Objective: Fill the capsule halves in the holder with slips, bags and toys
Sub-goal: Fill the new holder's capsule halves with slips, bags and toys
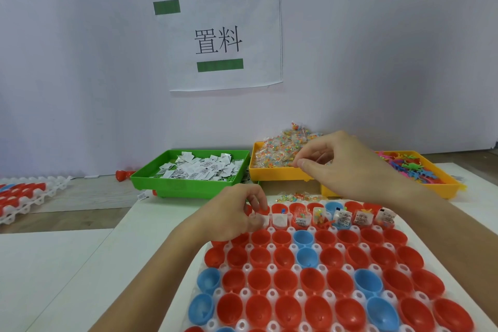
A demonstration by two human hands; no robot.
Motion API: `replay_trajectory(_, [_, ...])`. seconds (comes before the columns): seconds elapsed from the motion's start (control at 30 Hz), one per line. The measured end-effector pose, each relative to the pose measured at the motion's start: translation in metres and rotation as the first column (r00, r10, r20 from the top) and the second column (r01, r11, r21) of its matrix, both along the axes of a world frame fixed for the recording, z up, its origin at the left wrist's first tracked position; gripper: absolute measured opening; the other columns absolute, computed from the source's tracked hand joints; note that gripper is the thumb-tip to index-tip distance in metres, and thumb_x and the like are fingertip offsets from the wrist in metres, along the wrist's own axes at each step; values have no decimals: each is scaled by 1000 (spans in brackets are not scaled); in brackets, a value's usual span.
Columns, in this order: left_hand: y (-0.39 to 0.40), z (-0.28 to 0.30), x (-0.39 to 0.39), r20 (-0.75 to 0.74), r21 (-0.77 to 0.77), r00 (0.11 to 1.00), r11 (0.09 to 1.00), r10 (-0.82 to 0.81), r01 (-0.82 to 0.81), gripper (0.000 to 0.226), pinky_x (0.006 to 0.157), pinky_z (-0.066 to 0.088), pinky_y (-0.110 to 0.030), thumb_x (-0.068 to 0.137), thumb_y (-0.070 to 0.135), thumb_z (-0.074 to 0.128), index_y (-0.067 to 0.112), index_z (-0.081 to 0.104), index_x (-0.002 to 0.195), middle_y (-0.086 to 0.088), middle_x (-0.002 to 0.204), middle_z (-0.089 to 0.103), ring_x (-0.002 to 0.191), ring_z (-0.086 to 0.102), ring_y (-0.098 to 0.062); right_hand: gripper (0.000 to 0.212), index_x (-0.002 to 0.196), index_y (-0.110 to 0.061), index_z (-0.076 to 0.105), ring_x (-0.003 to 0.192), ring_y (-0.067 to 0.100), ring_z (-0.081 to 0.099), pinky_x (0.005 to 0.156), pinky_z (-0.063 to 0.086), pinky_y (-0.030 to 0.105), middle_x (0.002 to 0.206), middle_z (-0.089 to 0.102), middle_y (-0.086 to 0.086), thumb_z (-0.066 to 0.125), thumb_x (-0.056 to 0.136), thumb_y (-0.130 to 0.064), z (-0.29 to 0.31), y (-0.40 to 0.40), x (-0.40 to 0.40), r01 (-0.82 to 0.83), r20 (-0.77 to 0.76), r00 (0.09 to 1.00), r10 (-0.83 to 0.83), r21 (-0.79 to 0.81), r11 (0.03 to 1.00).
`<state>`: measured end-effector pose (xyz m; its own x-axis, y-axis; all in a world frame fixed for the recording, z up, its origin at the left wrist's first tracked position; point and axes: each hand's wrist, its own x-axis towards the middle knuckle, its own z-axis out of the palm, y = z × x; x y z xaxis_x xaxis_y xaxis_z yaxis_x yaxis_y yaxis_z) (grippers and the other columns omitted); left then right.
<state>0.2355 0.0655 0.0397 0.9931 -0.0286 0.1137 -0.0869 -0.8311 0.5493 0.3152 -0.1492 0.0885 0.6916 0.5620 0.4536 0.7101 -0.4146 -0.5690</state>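
The white holder [296, 296] of red and blue capsule halves [312, 280] lies on the table nearest me, its lower edge cut off. Only the far row holds slips and bags. The left hand [237, 213] pinches something small at that row's left end; I cannot make it out. The right hand [347, 162] pinches at the heaped bags in the yellow tray [277, 174], hiding part of it.

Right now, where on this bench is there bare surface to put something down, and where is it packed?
Bare patches: the white tabletop left of the capsule holder, and the wood strip between the green tray and the spare holder at far left. Crowded: the back row of trays, and the gap before the yellow tray, where loose bags lie.
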Motion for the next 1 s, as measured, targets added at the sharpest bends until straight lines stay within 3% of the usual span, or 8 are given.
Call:
replay_trajectory(0.13, [1, 0, 0, 8, 34, 1000, 999, 1, -2, 22, 63, 46, -16, 82, 23, 75, 36, 59, 77, 11, 92, 62, 73, 53, -4, 15, 88, -32, 77, 82, -7, 63, 65, 47, 6, 83, 71, -17, 65, 92, -26, 0, -1, 1, 3, -2, 1000, -3, 3, 1000])
replay_trajectory(0.3, [3, 3, -1, -7, -10, 1000, 1000, -4, 4, 17, 70, 50, -26, 80, 24, 79, 33, 65, 82, 9, 97, 66, 78, 57, -13, 16, 83, -30, 77, 78, -4, 64, 65, 46, 5, 79, 72, -15, 66, 91, -23, 0, -2, 3, 0, -7, 1000, 0, 27, 1000])
replay_trajectory(0.47, [5, 10, -4, -22, -30, 1000, 999, -20, 19, 14, 66, 46, -12, 79, 28, 81, 32, 68, 83, 13, 98, 65, 87, 60, -13, 18, 80, -35, 75, 79, -4, 64, 63, 46, 4, 81, 72, -16, 65, 92, -25, -1, -3, 6, 8, -2, 1000, -8, 4, 1000])
replay_trajectory(0.63, [1, 12, -4, 38, -33, 999, 999, -19, 21, 10, 71, 47, -19, 86, 27, 75, 28, 69, 78, 11, 91, 67, 85, 61, -15, 15, 86, -29, 77, 80, -5, 64, 65, 45, 2, 85, 73, -13, 65, 92, -25, -3, -8, 13, 39, -32, 999, -39, 6, 999])
replay_trajectory(0.93, [3, 10, -2, 52, 11, 999, 1000, -9, 8, 9, 68, 45, -11, 89, 29, 71, 23, 70, 83, 12, 88, 67, 82, 59, -5, 16, 86, -30, 72, 80, 0, 61, 62, 42, 16, 90, 70, -11, 62, 94, -21, -25, -40, 54, 225, -52, 972, -229, -66, 972])
replay_trajectory(1.0, [2, 10, -3, 67, -10, 997, 1000, -28, 29, 14, 68, 46, -15, 93, 32, 66, 21, 69, 85, 8, 87, 67, 78, 57, -6, 17, 86, -31, 71, 82, 2, 60, 62, 41, 19, 91, 70, -8, 62, 95, -19, -32, -53, 65, 276, -50, 959, -280, -77, 958])
